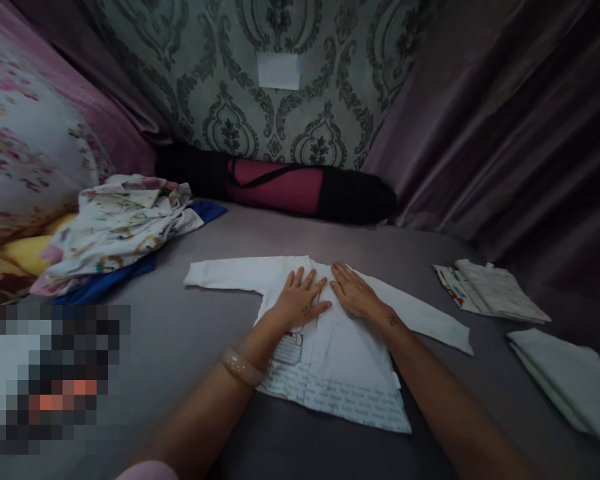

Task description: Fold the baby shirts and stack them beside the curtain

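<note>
From where I stand, the white shirt [345,360] lies spread on the grey sheet [180,347], its sleeves [230,273] stretched out to either side and faint print along the hem. The left hand [303,298] presses flat on its upper chest, fingers fanned, and the right hand [355,291] rests flat just beside it; neither is gripping anything. Two folded garments [510,293] sit over to the right, while a rumpled clothes pile [130,220] lies off to the left

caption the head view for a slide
Left hand and right hand rest on a white long-sleeved top spread across a grey sheet.
</note>
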Available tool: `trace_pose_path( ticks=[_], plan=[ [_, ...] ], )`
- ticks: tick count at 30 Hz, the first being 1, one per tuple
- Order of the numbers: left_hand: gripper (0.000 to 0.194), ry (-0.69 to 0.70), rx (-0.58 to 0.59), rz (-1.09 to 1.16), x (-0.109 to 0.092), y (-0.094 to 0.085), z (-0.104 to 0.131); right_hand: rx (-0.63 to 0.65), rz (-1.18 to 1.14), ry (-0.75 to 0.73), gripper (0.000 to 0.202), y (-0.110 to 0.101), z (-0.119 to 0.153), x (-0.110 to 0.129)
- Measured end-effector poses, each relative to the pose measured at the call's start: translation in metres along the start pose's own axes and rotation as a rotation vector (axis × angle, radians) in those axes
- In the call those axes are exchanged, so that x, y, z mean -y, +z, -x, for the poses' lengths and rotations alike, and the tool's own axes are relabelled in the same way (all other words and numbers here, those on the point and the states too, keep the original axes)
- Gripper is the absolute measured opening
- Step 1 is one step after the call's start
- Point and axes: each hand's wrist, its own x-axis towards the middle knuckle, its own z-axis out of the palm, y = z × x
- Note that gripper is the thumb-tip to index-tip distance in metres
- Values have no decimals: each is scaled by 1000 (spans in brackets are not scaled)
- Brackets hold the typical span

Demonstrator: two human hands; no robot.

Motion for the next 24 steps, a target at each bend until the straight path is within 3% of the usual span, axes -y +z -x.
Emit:
trace_pose_path(
  ticks=[3,7,11,14,17,19,22,24],
  plan=[
    [68,-6,6,-3,0,-2,1,-13,-89,43,65,0,-11,4],
    [70,8,18,22,3,0,1,-134,-506,106,61,-18,-9,-2],
    [62,16,-23,87,9,-2,-2,-459,-716,364,53,-45,29,-41],
    [54,39,-92,127,20,-12,-3,-605,-648,642,41,-60,73,-82],
    [46,30,-127,174,32,-28,1,-597,-438,1027,28,-70,115,-116],
    [44,-18,-132,186,40,-42,6,-541,-383,1161,18,-71,135,-130],
    [41,-98,-88,138,47,-65,11,-458,-349,1230,8,-65,149,-142],
    [40,-122,-49,85,47,-77,12,-497,-345,1136,9,-59,151,-147]
  ],
)
